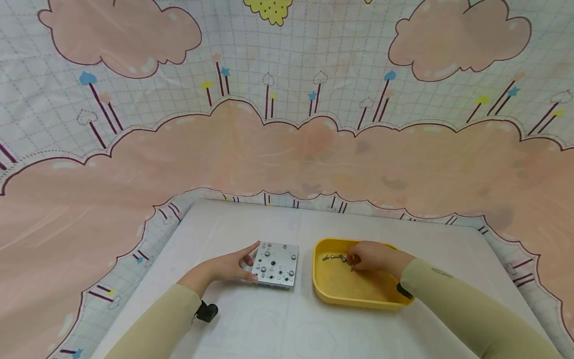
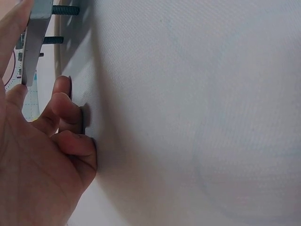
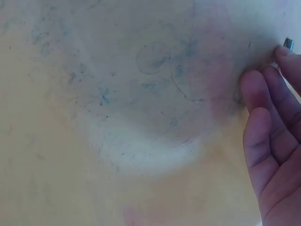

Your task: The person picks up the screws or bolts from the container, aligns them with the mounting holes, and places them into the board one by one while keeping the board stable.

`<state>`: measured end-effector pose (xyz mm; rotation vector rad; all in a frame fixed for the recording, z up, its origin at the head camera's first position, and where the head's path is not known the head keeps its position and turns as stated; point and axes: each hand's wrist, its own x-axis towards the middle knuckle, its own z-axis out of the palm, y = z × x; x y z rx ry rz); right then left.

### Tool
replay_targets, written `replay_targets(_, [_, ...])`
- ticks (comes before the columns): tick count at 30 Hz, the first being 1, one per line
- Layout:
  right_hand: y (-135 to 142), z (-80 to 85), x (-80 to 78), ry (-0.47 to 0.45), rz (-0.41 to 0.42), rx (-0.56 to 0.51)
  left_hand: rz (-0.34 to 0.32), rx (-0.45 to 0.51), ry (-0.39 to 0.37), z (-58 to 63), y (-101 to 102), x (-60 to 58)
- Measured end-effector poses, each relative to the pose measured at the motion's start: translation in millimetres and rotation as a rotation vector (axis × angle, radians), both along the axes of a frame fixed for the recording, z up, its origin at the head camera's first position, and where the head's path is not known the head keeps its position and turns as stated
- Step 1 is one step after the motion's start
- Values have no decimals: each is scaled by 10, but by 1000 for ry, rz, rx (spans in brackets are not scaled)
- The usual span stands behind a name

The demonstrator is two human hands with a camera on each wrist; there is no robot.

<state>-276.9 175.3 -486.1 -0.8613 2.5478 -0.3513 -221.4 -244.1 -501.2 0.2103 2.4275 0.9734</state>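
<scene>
A square silver metal plate (image 1: pixel 275 264) with holes and several screws in its face sits on the table. My left hand (image 1: pixel 230 266) grips its left side, thumb on the near corner and index finger on the far corner. Threaded bolt ends (image 2: pixel 66 10) stick out from the plate's underside in the left wrist view; the other fingers curl below the plate. Over in a yellow tray (image 1: pixel 350 300), my right hand (image 1: pixel 376 257) reaches down with curled fingers and pinches a small screw (image 1: pixel 352 268). Its metal end (image 3: pixel 289 44) shows beside the thumb tip.
Several loose screws (image 1: pixel 334 257) lie in the tray just left of the right hand. A white cloth covers the table (image 1: pixel 251 329). Behind it hangs a patterned curtain (image 1: pixel 287 154). A dark wrist camera (image 1: pixel 207 312) sits by the left sleeve.
</scene>
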Motion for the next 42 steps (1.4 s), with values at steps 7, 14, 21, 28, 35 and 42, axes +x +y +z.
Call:
replay_targets(7, [10, 30, 33, -21, 7, -11, 2, -16, 4, 10, 9, 6])
replay_targets(14, [4, 36, 15, -70, -30, -69, 0, -10, 0, 20, 9, 6])
replay_targets(21, [8, 86, 13, -119, -65, -137, 4, 2, -14, 39, 16, 6])
replay_targets(28, [-16, 148, 2, -169, -132, -201, 5, 5, -17, 28, 14, 0])
replay_targets(35, [-74, 241, 15, -179, -154, -246, -1, 3, -11, 8, 13, -12])
replay_targets(42, [-195, 361, -32, -176, -128, -334, 4, -12, -10, 9, 19, -2])
